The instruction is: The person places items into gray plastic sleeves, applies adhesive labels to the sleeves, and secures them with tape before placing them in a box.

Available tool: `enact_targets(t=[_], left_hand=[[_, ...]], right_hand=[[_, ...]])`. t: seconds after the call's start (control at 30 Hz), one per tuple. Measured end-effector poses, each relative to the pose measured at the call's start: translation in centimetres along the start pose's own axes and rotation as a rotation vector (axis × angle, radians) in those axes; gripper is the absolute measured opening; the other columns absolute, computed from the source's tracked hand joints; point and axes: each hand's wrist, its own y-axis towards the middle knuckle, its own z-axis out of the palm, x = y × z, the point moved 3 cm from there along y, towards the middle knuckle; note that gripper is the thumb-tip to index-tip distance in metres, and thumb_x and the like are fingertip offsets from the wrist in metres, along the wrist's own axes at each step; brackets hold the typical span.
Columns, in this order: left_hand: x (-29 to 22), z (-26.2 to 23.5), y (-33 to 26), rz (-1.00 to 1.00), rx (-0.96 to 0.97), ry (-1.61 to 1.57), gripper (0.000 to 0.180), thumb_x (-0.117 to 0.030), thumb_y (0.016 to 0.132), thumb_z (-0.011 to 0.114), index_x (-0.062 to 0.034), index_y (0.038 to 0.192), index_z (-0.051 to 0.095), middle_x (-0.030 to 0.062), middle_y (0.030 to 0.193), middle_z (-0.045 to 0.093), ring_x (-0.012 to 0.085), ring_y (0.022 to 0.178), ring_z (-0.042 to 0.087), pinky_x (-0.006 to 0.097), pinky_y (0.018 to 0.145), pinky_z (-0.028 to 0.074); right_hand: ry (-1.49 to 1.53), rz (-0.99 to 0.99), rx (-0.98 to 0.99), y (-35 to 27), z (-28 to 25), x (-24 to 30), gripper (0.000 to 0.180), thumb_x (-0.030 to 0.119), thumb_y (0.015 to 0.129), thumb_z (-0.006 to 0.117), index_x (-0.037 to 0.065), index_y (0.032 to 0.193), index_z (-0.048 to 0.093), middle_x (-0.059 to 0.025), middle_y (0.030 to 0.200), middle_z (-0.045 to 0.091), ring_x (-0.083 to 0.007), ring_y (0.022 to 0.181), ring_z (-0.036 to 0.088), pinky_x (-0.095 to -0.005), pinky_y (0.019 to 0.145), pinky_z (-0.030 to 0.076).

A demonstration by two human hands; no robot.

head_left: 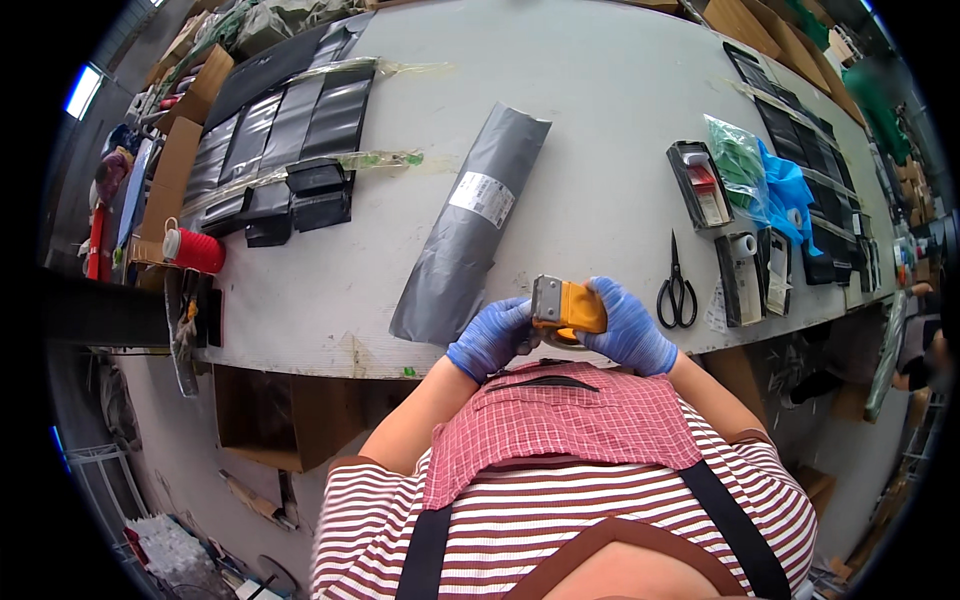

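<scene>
Close to my body at the table's near edge, a yellow tape dispenser (583, 306) with a metal front plate is held between both hands. My right hand (632, 330), in a blue glove, is closed around its right side. My left hand (492, 338), also gloved in blue, is closed at its left side, fingers against the metal end; part of the fingers is hidden. Just beyond my left hand a long grey plastic-wrapped parcel (455, 258) lies slanting on the white table (610, 130), with a white label (484, 199) on its upper side.
Black scissors (677, 290) lie to the right, beside black open boxes (740, 285) and a blue plastic bag (788, 195). Black sheets under clear tape (290, 120) cover the left side. A red spool (195, 248) stands at the left edge, near cardboard boxes (178, 170).
</scene>
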Motion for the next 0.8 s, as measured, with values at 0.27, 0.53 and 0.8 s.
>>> enact_targets(t=[0.27, 0.53, 0.8], left_hand=[[-7.4, -10.5, -2.7, 0.432, -0.664, 1.052, 0.028, -0.027, 0.089, 0.063, -0.0007, 0.078, 0.066, 0.0116, 0.060, 0.059, 0.0173, 0.057, 0.056, 0.035, 0.058, 0.046], [-8.4, -14.1, -0.6, 0.397, -1.053, 1.662, 0.035, -0.035, 0.086, 0.064, -0.0036, 0.102, 0.061, 0.0161, 0.100, 0.061, 0.0339, 0.096, 0.061, 0.045, 0.078, 0.049], [-5.8, -12.8, -1.2, 0.158, -0.527, 1.264, 0.099, -0.033, 0.070, 0.077, -0.0073, 0.150, 0.025, 0.0238, 0.125, 0.057, 0.0356, 0.113, 0.058, 0.037, 0.097, 0.046]], right_hand=[[-0.133, 0.078, 0.101, 0.1, 1.2, -2.1, 0.072, 0.032, 0.070, 0.084, 0.000, 0.125, 0.050, -0.0243, 0.107, 0.064, -0.0397, 0.097, 0.064, -0.0418, 0.084, 0.053], [-0.320, 0.106, 0.183, 2.5, 5.2, -1.9, 0.058, 0.033, 0.073, 0.077, 0.003, 0.117, 0.053, -0.0213, 0.099, 0.064, -0.0388, 0.090, 0.063, -0.0444, 0.077, 0.052], [-0.231, 0.051, 0.190, 5.8, 6.4, 1.1, 0.055, 0.033, 0.071, 0.079, 0.005, 0.113, 0.057, -0.0209, 0.097, 0.066, -0.0377, 0.090, 0.065, -0.0430, 0.076, 0.053]])
